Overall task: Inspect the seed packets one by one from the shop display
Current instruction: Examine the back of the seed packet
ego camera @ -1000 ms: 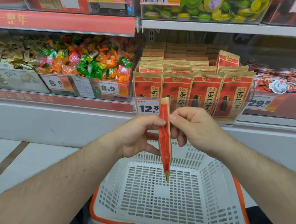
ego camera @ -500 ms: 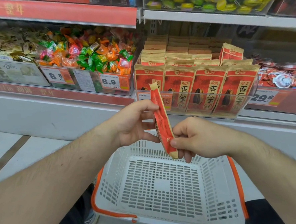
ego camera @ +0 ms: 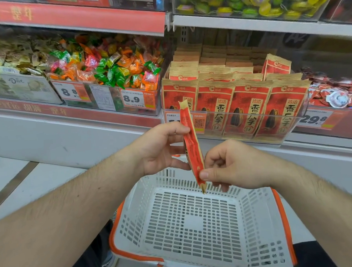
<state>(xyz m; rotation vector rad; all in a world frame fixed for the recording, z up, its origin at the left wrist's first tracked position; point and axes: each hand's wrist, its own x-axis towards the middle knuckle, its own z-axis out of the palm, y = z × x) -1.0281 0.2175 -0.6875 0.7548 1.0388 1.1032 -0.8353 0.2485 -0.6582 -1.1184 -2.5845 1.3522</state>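
Red and kraft-tan, the seed packet (ego camera: 192, 146) is held edge-on to the camera, so it shows as a narrow, slightly bowed strip with a crimped tan seal at top and bottom and a glossy red side face; its front print cannot be read from this angle. It hangs nearly upright, tilted a little with its top toward the left, directly above the far rim of the white shopping basket (ego camera: 197, 225). The left hand (ego camera: 161, 148) pinches its upper half, thumb tip pressed on the red side and fingers curled behind. The right hand (ego camera: 232, 165) pinches the lower end between thumb and curled fingers.

Beyond the basket, a clear plastic display tray (ego camera: 290, 132) holds rows of matching packets (ego camera: 249, 106), flat pouches standing upright with black seed pictures on red. Up and left of the basket sits a bin of crinkly wrapped candies (ego camera: 109, 69) in green, orange and pink. The basket itself is perforated hard plastic with slotted walls and an orange trim along its rim.
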